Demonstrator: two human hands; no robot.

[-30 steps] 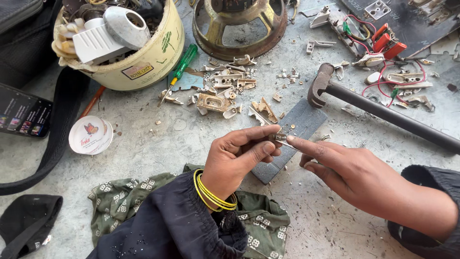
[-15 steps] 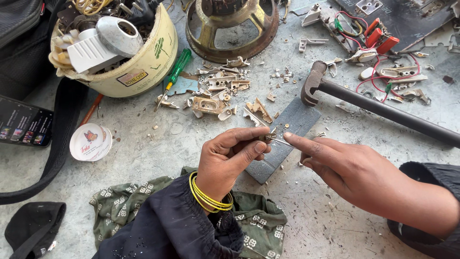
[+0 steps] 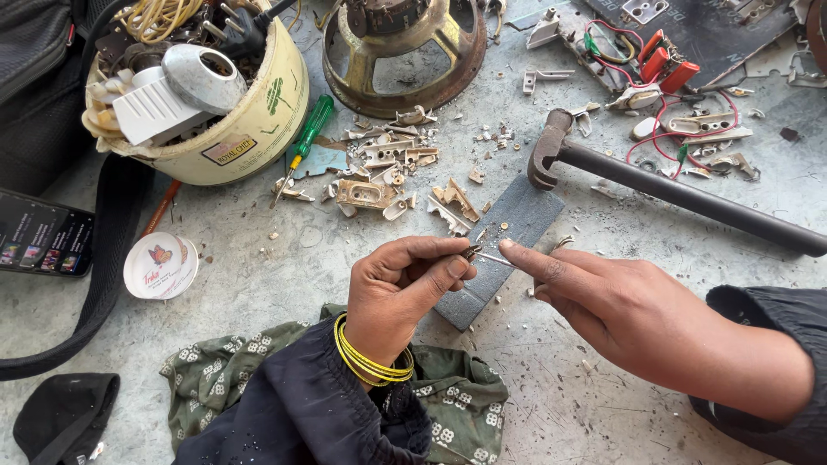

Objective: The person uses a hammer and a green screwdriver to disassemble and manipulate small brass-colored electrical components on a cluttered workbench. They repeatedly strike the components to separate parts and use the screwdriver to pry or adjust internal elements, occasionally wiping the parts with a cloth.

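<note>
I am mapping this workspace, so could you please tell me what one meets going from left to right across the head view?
Phone → round white lid → green screwdriver → left hand → grey block → right hand
</note>
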